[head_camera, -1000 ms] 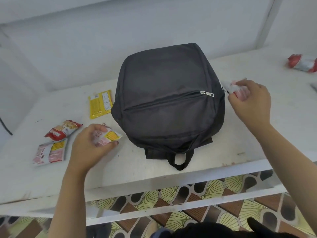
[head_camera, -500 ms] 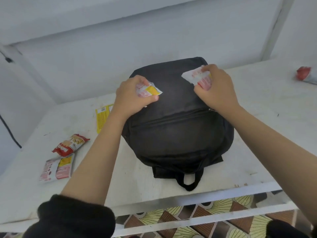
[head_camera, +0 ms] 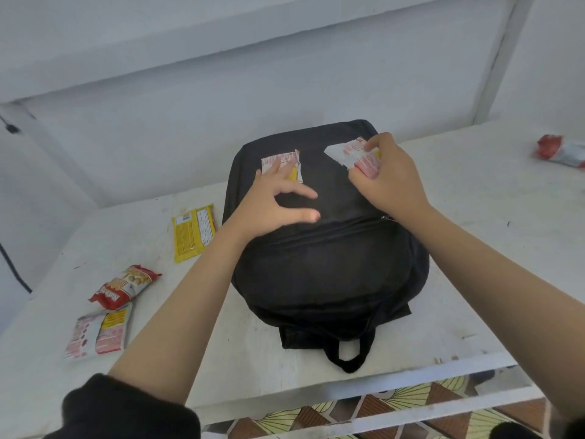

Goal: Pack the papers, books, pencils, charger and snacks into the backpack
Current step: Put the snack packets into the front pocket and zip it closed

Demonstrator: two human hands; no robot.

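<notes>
A black backpack (head_camera: 326, 261) lies flat on the white table, zipped, its handle loop toward me. A small red-white-yellow snack packet (head_camera: 282, 162) lies on the backpack's far left part. My left hand (head_camera: 272, 201) hovers just in front of it, fingers spread, one fingertip touching the packet. My right hand (head_camera: 386, 179) grips a second red-and-white snack packet (head_camera: 351, 153) over the backpack's far right part. Papers, books, pencils and charger are not in view.
On the white table (head_camera: 493, 236) left of the backpack lie a yellow snack packet (head_camera: 193, 232), a red snack packet (head_camera: 123, 286) and a pink-white packet (head_camera: 99, 332). Another red-and-white packet (head_camera: 560, 151) lies at the far right. A wall rises right behind the table.
Both hands carried packets from the table sides up onto the backpack. My left hand has let its packet go on the backpack; my right hand still holds its own.
</notes>
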